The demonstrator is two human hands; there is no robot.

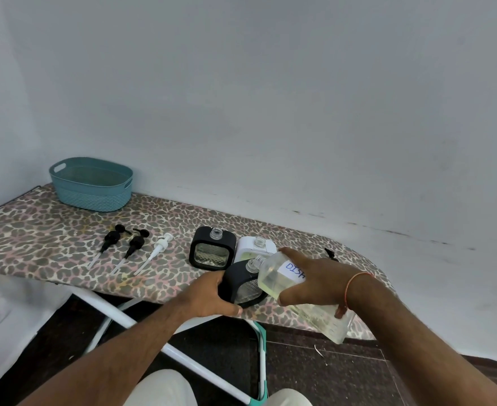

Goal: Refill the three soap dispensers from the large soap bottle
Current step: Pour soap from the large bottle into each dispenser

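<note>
My right hand (317, 278) grips the tilted large soap bottle (282, 278), its mouth at the near black dispenser (246, 285). My left hand (212, 297) clasps that dispenser's side.

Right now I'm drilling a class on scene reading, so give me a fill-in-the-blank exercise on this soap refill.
1. The right hand tilts the big bottle, whose label starts with ____.
2. The left hand steadies a dispenser coloured ____.
3. The number of pumps lying on the board is ____.
4. The basket is coloured ____.

Missing words: DIS; black; three; teal
</note>
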